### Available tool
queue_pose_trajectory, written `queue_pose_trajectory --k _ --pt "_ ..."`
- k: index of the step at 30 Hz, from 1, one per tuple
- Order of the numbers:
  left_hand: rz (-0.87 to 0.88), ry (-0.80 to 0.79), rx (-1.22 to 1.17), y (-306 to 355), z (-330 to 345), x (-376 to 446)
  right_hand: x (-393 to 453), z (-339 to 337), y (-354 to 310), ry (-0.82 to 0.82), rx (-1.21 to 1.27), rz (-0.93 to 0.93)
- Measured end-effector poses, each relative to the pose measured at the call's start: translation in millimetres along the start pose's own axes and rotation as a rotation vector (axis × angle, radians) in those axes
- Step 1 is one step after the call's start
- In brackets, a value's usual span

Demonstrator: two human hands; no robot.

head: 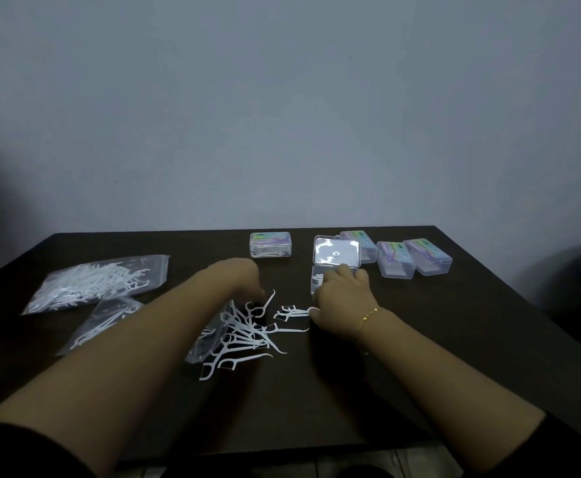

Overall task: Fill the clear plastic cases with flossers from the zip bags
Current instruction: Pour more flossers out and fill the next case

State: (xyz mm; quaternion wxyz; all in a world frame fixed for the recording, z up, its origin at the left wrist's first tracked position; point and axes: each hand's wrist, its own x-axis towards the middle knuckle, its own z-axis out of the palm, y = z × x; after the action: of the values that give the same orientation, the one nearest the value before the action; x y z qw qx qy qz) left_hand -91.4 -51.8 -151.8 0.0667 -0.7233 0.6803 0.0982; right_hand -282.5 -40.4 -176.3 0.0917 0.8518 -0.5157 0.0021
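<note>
Head view: right fingers (313,312) pinch flossers (290,312).

Flossers (247,331): white. Worktop (420,357): dark brown. Cases (395,259): clear, pastel labels. Bracelet (368,317): gold. Wall (282,115): grey.

I see a dark brown table (454,339) against a plain grey wall (282,98). The room looks dim. The corners are shadowy.

Colourful labels sit on the lids of the closed clear cases (271,243) at the table's far side, their print too small to read.
</note>
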Motion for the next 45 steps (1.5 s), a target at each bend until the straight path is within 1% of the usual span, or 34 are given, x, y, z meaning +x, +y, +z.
queue_pose_trajectory --k 2,5,7,9,13,17,21,24,28,32,34,36,39,41,43,45 --pt "-0.098 0.021 0.135 2.6 -2.0 -4.3 4.0 -2.9 -1.9 -0.024 -0.005 -0.001" --pt "-0.163 0.000 0.286 5.9 1.0 -4.8 10.3 -2.5 -6.2 -0.120 -0.018 -0.009" --pt "-0.186 -0.045 0.331 7.8 2.8 -5.2 13.2 -1.2 -8.1 -0.151 -0.006 -0.007" --pt "-0.189 -0.070 0.343 9.1 3.9 -4.3 15.0 -0.7 -8.3 -0.142 0.037 -0.009" --pt "-0.149 -0.090 0.254 14.7 2.2 -3.5 16.2 -1.0 -6.2 -0.145 0.085 -0.016" --pt "-0.142 -0.111 0.197 20.7 0.4 -3.7 16.5 -2.7 -1.1 -0.237 0.088 0.003" --pt "-0.115 -0.089 0.125 23.0 5.7 -1.8 14.1 -2.7 4.4 -0.305 0.129 0.014" --pt "-0.091 -0.105 0.083 21.6 10.6 -1.2 11.0 -0.4 7.4 -0.315 0.173 0.018" --pt "-0.030 -0.082 0.039 17.4 9.5 -1.8 7.6 1.6 14.5 -0.309 0.244 0.019" --pt "0.090 -0.005 -0.079 16.9 -0.6 0.3 4.8 -2.1 27.1 -0.301 0.381 0.034" --pt "0.162 0.043 -0.184 19.6 -4.1 2.5 4.3 -4.6 35.3 -0.289 0.507 0.047" --pt "0.189 0.064 -0.251 24.8 -4.5 4.7 4.9 -6.4 43.8 -0.255 0.617 0.072" --pt "0.142 0.058 -0.296 34.0 3.5 9.4 4.9 -10.1 52.1 -0.193 0.653 0.093" --pt "0.094 0.047 -0.264 39.6 9.7 12.7 5.6 -11.9 56.1 -0.152 0.646 0.094" --pt "0.045 0.026 -0.218 42.6 13.0 17.1 8.4 -12.9 59.9 -0.130 0.597 0.094" --pt "-0.007 -0.019 -0.192 43.4 12.1 23.1 13.1 -14.3 64.8 -0.104 0.491 0.098"
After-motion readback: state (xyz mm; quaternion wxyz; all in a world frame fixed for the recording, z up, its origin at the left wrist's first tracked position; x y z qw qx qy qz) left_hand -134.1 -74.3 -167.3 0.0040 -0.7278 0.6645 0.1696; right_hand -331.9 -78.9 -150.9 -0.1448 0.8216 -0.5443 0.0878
